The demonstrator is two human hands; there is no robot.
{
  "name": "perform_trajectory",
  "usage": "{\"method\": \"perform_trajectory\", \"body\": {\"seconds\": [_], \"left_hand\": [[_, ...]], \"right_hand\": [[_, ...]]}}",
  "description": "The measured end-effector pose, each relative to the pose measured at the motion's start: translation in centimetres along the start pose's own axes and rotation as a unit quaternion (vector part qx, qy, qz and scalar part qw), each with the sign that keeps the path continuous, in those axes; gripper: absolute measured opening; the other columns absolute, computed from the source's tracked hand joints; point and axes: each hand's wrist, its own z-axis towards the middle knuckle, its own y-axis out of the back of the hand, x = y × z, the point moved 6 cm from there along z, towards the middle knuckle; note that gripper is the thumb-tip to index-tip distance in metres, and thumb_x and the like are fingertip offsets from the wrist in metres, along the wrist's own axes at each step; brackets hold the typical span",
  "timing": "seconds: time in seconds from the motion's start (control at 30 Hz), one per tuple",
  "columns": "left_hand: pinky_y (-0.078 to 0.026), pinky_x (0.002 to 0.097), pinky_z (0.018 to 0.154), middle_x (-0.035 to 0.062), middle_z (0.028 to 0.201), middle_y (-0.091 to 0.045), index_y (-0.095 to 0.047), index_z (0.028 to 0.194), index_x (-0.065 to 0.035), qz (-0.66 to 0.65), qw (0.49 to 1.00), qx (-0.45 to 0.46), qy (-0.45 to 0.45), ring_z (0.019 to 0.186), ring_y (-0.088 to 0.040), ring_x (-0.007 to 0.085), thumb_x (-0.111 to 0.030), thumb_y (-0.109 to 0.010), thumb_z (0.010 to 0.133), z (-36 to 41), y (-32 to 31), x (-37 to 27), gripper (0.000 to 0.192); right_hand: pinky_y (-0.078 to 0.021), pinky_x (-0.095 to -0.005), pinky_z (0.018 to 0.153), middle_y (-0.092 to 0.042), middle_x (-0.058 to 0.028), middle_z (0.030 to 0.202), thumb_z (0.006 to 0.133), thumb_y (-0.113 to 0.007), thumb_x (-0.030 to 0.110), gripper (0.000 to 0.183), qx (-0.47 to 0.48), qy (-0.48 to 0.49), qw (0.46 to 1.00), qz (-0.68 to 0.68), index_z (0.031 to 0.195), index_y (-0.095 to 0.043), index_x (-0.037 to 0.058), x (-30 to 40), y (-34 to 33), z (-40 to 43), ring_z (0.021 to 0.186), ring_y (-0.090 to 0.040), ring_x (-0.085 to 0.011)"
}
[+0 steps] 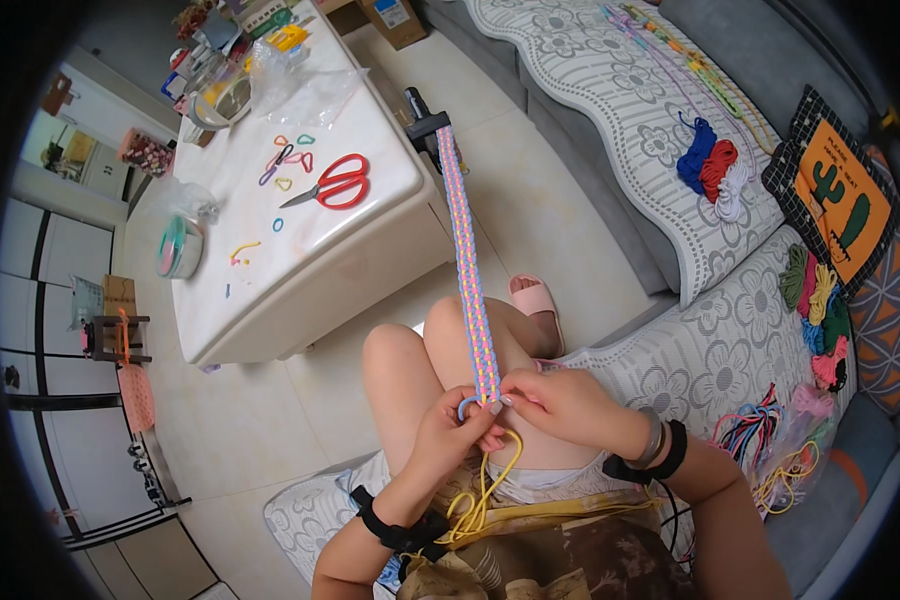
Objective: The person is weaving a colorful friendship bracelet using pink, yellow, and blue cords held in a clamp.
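A long flat braided cord strap (pixel 466 255) in blue, pink and yellow runs from a black clamp (pixel 427 126) at the table's edge down to my lap. My left hand (pixel 457 427) pinches the strap's near end, where a blue cord (pixel 463 406) bends out in a small loop. On the other side my right hand (pixel 544 401) has its fingertips at the same end, thumb and finger closed together on what seems to be a cord; the fingers hide the exact grip. Loose yellow cord (pixel 472 510) hangs below my left hand and gathers in my lap.
Red-handled scissors (pixel 341 182) lie on the white table (pixel 322 247) among small coloured cord loops (pixel 283 184). A lidded plastic tub (pixel 180 247) stands at its left edge. Cord bundles in blue, red and white (pixel 709 165) rest on the sofa, with more bundles (pixel 814 300) farther right.
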Motion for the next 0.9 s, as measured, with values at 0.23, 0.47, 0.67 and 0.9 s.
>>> {"method": "perform_trajectory", "body": {"seconds": [0.23, 0.47, 0.67, 0.9], "left_hand": [[-0.052, 0.0231, 0.055, 0.009, 0.073, -0.063, -0.051, 0.099, 0.0003, 0.02, 1.0, -0.008, 0.01, 0.056, -0.061, 0.0119, -0.011, -0.055, 0.088, 0.0, 0.5, 0.0, 0.017], [-0.054, 0.0255, 0.063, 0.0117, 0.078, -0.063, -0.052, 0.098, 0.0019, 0.041, 0.999, 0.004, 0.024, 0.066, -0.063, 0.0161, -0.013, -0.048, 0.092, -0.4, 0.0, -0.5, 0.017], [-0.054, 0.0302, 0.07, 0.0185, 0.085, -0.062, -0.044, 0.105, 0.0035, 0.024, 0.999, -0.016, -0.019, 0.078, -0.064, 0.0264, -0.024, -0.029, 0.098, -1.5, 0.1, -0.2, 0.032], [-0.054, 0.0332, 0.07, 0.0208, 0.084, -0.061, -0.045, 0.106, 0.0024, -0.036, 0.998, -0.034, -0.027, 0.078, -0.064, 0.0291, -0.028, -0.027, 0.098, -1.6, 0.5, 0.1, 0.036]], "right_hand": [[-0.0466, -0.038, 0.053, -0.057, -0.0099, 0.062, 0.08, -0.053, 0.015, 0.021, 0.028, 0.126, 0.981, -0.146, 0.1, -0.057, 0.0154, 0.3, 0.8, 0.1, 0.054, -0.057, -0.0292], [-0.0469, -0.0388, 0.052, -0.058, -0.0107, 0.062, 0.083, -0.051, 0.019, 0.019, 0.103, 0.119, 0.971, -0.181, 0.1, -0.057, 0.0146, -0.3, 1.1, 0.5, 0.053, -0.058, -0.03], [-0.0483, -0.0363, 0.054, -0.06, -0.0062, 0.07, 0.085, -0.053, 0.024, 0.018, 0.073, 0.088, 0.987, -0.117, 0.102, -0.059, 0.0193, -0.4, 0.4, 0.5, 0.061, -0.06, -0.0264], [-0.0465, -0.0313, 0.055, -0.06, -0.0084, 0.068, 0.086, -0.052, 0.02, 0.017, 0.063, 0.003, 0.998, 0.006, 0.099, -0.06, 0.0115, -1.5, -0.7, 0.3, 0.059, -0.059, -0.0214]]}}
